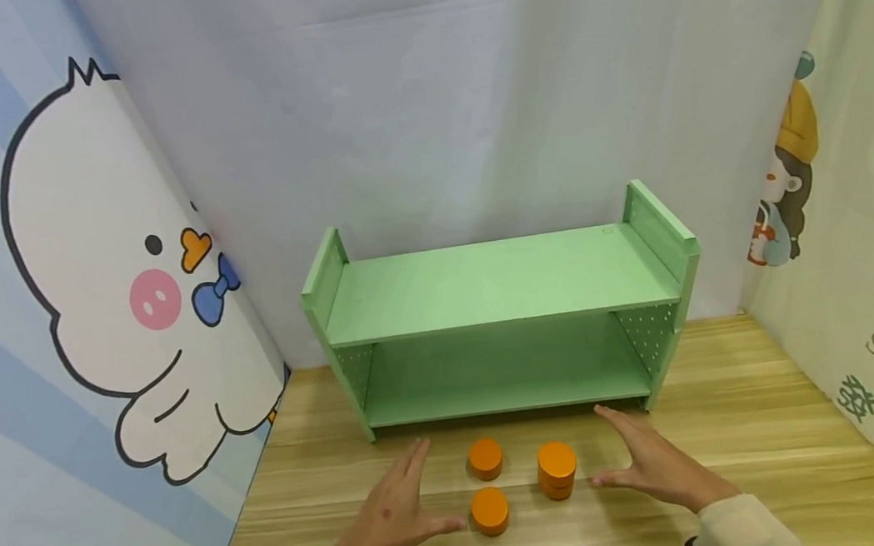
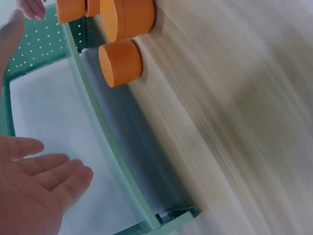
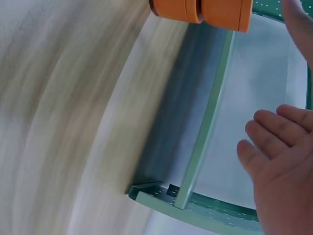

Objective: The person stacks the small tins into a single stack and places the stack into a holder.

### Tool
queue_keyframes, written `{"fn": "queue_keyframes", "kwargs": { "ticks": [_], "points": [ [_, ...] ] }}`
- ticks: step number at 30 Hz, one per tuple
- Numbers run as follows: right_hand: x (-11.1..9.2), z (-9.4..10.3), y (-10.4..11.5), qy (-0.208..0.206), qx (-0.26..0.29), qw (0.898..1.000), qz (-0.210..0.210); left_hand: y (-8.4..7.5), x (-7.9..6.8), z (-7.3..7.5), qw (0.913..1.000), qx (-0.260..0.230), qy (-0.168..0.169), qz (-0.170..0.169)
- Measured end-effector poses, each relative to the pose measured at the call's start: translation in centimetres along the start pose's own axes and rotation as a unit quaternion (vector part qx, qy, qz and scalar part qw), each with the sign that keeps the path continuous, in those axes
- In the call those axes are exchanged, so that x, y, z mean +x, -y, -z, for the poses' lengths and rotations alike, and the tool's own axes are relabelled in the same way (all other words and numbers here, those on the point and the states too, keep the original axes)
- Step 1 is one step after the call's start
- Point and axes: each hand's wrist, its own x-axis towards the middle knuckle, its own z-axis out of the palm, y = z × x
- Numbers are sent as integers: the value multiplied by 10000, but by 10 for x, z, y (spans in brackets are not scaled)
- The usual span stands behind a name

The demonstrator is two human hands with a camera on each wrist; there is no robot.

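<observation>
My left hand [image 1: 393, 514] hovers over the table with thumb and fingers spread, just left of two single orange round tins. One is the rear tin [image 1: 485, 459]; the front tin [image 1: 490, 511] lies nearest my left thumb tip, seemingly apart from it. To their right, one orange tin [image 1: 556, 463] sits stacked on a lower tin [image 1: 556, 491]. Beside that stack my right hand [image 1: 657, 464] is held with its fingers extended, holding nothing. In the wrist views, the left palm [image 2: 36, 183] and right palm [image 3: 288, 161] both show bare.
Behind the tins stands a light green two-tier shelf [image 1: 498, 282] with raised, perforated side panels. Its lower board [image 1: 503, 377] lies close to the wooden table [image 1: 299, 473]. A pale curtain [image 1: 428, 123] hangs behind, and printed cloths flank both sides.
</observation>
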Motion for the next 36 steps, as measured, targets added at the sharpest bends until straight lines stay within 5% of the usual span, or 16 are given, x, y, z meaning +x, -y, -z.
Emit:
{"fn": "queue_keyframes", "kwargs": {
  "ticks": [11,22,36],
  "points": [
    [6,-15,-4,51,573,9982,158,2,-1,-14,9970,-653,-28,-409],
    [9,-25,-9,30,896,9955,311,0,4,-25,9890,-1405,446,-84],
    [12,-42,-11,12,1361,9890,578,5,4,-48,9674,-2495,427,26]
  ]
}}
